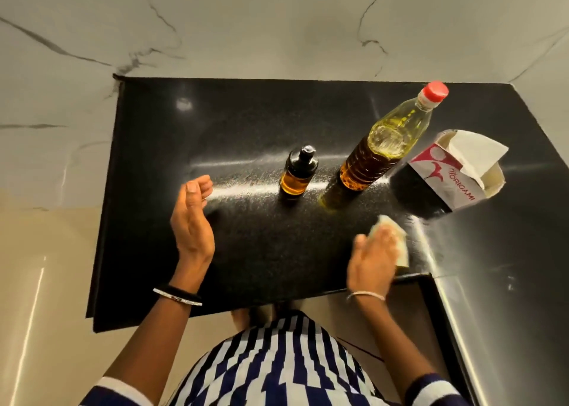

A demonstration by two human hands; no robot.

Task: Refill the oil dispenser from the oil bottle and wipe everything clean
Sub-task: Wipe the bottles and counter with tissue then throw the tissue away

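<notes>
A small dark glass oil dispenser (298, 171) with a black pump top stands mid-counter, partly filled with amber oil. To its right stands a tall clear oil bottle (385, 147) with a red cap on. My right hand (374, 258) presses a folded pale tissue (397, 239) flat onto the black counter (246, 251) near the front edge, blurred by motion. My left hand (192, 218) hovers left of the dispenser with loosely curled fingers, holding nothing.
An opened white and red tissue box (455, 171) with a sheet sticking out sits at the right, close to the bottle. The counter ends at a marble wall behind and drops off at the left and front edges. A steel surface (498, 267) adjoins on the right.
</notes>
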